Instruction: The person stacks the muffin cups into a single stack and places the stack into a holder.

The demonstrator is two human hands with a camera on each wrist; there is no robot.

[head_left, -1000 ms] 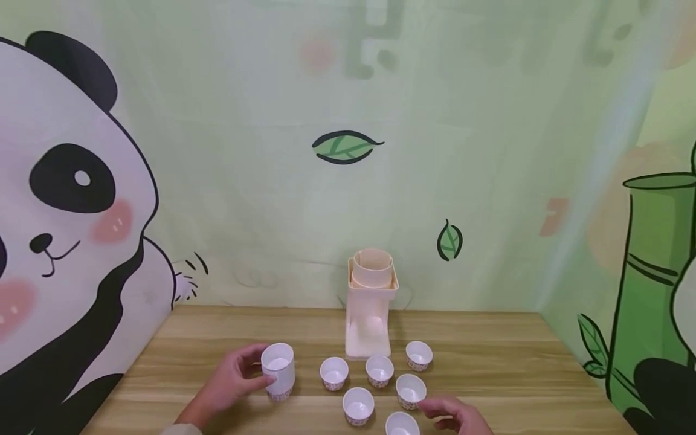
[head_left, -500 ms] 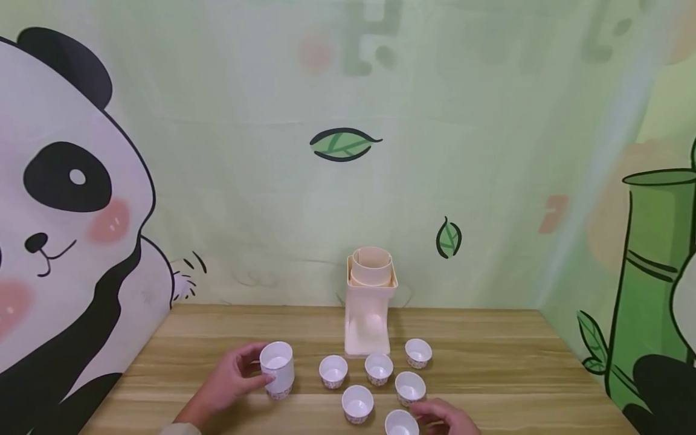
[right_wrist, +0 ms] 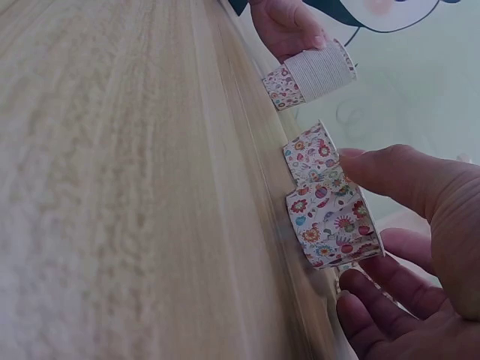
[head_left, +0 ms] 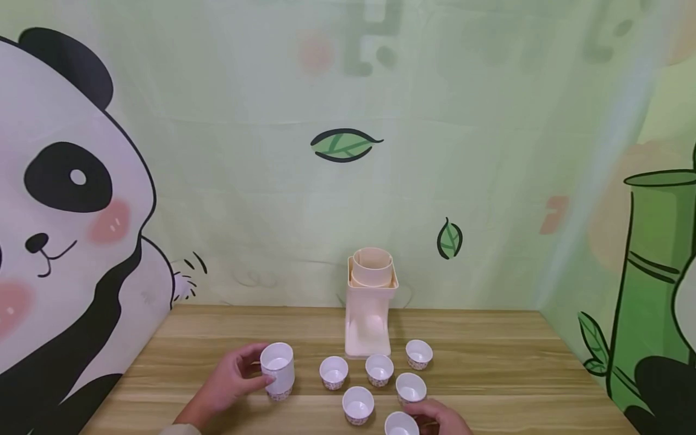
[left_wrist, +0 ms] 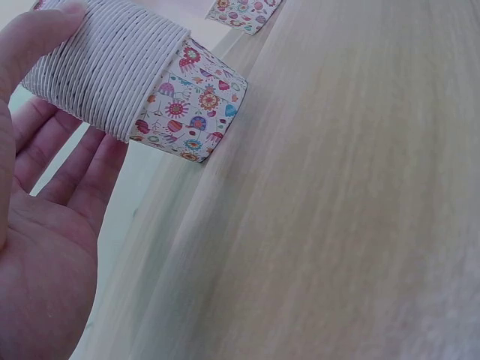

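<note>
My left hand [head_left: 234, 377] grips an upright stack of nested paper cups [head_left: 278, 370], thumb on the near side and fingers behind. In the left wrist view the ribbed band of stacked rims [left_wrist: 105, 67] lies above the flowery wall of the lowest cup [left_wrist: 191, 105]. At the front of the table my right hand [head_left: 440, 417] is around a single paper cup [head_left: 401, 425]. In the right wrist view its thumb is at one side of that flower-printed cup [right_wrist: 334, 225], its fingers at the other. Several like cups, including one [head_left: 357, 406] to the left, stand upright nearby.
Behind the cups stands a pale pink holder [head_left: 367, 326] with a round tube [head_left: 372, 269] in its top. A cup [head_left: 411, 388] stands just beyond my right hand. The wooden table [head_left: 489, 344] ends at a printed cloth backdrop [head_left: 261, 199].
My right hand has moved left, from beside the farther cup to the front cup. My left hand and its stack have stayed in place.
</note>
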